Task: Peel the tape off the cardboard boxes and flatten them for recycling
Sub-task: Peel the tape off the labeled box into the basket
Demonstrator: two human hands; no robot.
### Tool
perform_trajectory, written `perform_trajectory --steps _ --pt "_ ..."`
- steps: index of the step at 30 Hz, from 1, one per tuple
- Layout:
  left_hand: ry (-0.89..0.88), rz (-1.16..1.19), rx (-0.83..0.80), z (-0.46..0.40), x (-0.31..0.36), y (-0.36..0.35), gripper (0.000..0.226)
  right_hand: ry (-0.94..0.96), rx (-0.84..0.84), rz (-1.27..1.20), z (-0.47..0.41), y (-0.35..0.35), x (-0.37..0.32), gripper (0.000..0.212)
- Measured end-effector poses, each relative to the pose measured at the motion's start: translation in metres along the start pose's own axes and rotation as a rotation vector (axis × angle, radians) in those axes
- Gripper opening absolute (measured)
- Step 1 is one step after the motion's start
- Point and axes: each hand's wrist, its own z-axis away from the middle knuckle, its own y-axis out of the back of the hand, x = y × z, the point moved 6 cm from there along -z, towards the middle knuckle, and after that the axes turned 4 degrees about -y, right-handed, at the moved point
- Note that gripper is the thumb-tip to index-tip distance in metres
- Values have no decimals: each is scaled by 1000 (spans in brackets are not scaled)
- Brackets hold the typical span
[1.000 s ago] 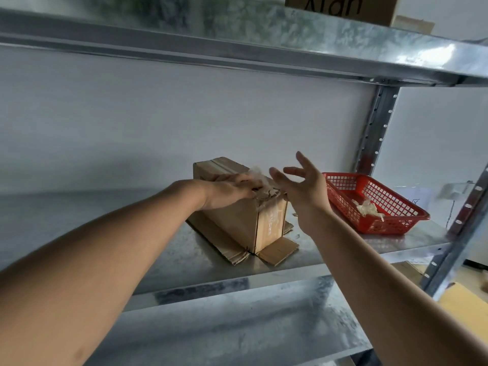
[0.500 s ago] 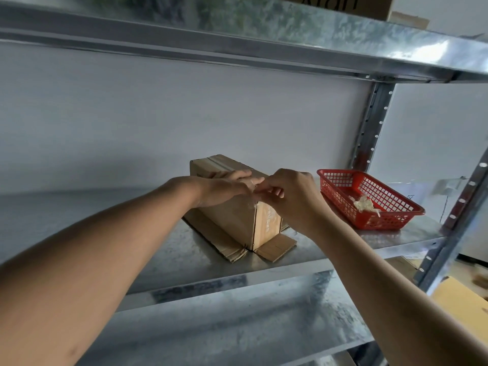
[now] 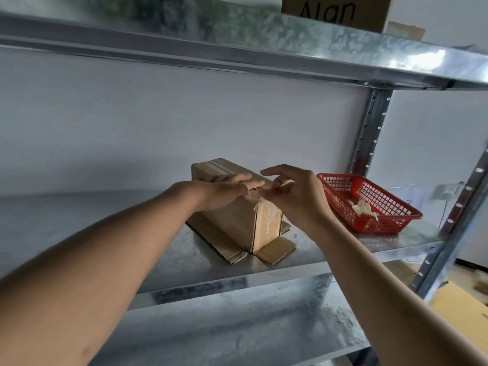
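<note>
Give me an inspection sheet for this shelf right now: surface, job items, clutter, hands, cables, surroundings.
Surface: metal shelf, bare steel.
Job's things: box stands with bottom flaps splayed; clear tape remains on its near end.
Clutter: red basket holding a tape wad.
Hands: left hand rests flat on the box top; right hand picks at the tape's top edge.
Cables: nothing seen.
Surroundings: white wall; printed carton on the upper shelf.
</note>
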Motion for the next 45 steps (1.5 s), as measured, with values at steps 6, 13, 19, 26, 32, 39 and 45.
perform_trajectory --steps 6,13,19,26,32,39,45 --pt "12 10 14 1 2 0 43 0 78 -16 2 -1 13 11" --pt "20 16 0 -2 -4 1 54 233 -120 184 10 -18 3 33" --pt "-5 43 27 5 3 0 46 419 24 195 14 -25 -5 17" --pt "-53 -33 71 2 1 -4 50 140 97 -264 17 -8 -5 48" --pt "-181 -244 101 -10 2 -12 76 -101 224 -291 12 29 23 12" --pt "-212 -304 118 -16 29 -24 70 -214 235 -330 1 53 54 17" --pt "-216 -288 112 -37 58 -32 55 -97 237 -161 -6 82 70 40"
